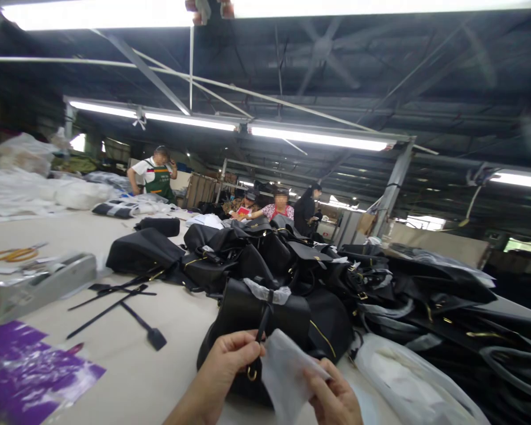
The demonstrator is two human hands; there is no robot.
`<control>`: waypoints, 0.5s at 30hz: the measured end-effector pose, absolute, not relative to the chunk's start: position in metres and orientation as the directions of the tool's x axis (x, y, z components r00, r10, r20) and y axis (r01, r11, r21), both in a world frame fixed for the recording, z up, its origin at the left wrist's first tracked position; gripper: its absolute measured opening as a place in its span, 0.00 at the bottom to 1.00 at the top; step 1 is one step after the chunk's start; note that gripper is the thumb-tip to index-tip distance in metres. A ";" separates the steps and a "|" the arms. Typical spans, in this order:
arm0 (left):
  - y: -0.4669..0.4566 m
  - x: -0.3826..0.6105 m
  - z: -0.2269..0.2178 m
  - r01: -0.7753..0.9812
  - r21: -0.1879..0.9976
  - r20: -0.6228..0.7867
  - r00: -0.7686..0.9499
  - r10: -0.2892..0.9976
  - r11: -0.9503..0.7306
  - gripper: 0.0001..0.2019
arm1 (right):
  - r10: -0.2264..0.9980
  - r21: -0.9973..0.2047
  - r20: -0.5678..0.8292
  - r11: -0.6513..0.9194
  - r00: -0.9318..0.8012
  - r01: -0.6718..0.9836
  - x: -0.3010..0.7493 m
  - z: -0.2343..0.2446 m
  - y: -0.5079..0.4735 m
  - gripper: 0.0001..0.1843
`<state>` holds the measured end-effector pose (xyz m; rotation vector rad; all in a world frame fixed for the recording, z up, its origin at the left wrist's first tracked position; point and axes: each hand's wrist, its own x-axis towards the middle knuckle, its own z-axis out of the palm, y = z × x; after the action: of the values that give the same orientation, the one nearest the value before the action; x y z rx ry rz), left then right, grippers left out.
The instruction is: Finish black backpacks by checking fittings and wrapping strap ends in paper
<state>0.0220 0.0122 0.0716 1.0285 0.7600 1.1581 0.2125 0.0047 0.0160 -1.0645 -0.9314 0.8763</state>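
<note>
A black handbag (243,310) with a gold hook-shaped clasp stands on the table right in front of me. My left hand (230,360) pinches the end of the narrow black strap (262,323) that hangs down the bag's front. Between thumb and fingers, my right hand (330,389) holds a translucent white sheet (285,369), its upper left corner close to the strap end. Whether the sheet touches the strap I cannot tell. Clear wrapping (265,291) covers part of the bag's top.
Black bags (256,260) lie heaped behind and to the right. At left are a tape dispenser (44,286), yellow-handled scissors (15,254), loose black straps (133,307) and a purple sheet (30,372). A plastic bag (416,378) lies at right. Several people work farther back.
</note>
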 end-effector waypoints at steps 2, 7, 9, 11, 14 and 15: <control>0.009 0.018 0.078 -0.318 0.948 0.063 0.237 0.970 0.016 0.12 | 0.900 -0.960 0.280 0.262 0.335 0.099 0.217 0.027 0.009 0.19; 0.004 0.017 0.087 -0.242 0.969 0.101 0.201 0.974 -0.051 0.12 | 0.910 -0.924 0.344 0.284 0.231 0.256 0.199 0.040 0.013 0.12; 0.003 0.018 0.085 -0.215 0.975 0.103 0.176 0.979 -0.064 0.11 | 0.937 -0.960 0.277 0.259 0.214 0.112 0.189 0.040 0.014 0.15; 0.005 0.020 0.078 -0.193 0.978 0.106 0.147 0.983 -0.077 0.11 | 0.957 -0.974 0.223 0.229 0.186 -0.007 0.181 0.038 0.016 0.19; 0.010 0.024 0.065 -0.182 0.979 0.105 0.090 0.990 -0.087 0.14 | 0.974 -0.959 0.181 0.205 0.134 -0.195 0.174 0.036 0.018 0.21; 0.011 0.025 0.061 -0.182 0.978 0.112 0.070 0.991 -0.098 0.15 | 0.977 -0.944 0.174 0.202 0.125 -0.260 0.173 0.035 0.019 0.21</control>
<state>0.0251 0.0112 0.0611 1.1881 0.9668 1.3055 0.1728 0.0187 0.0350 -0.9178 -1.0208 1.1157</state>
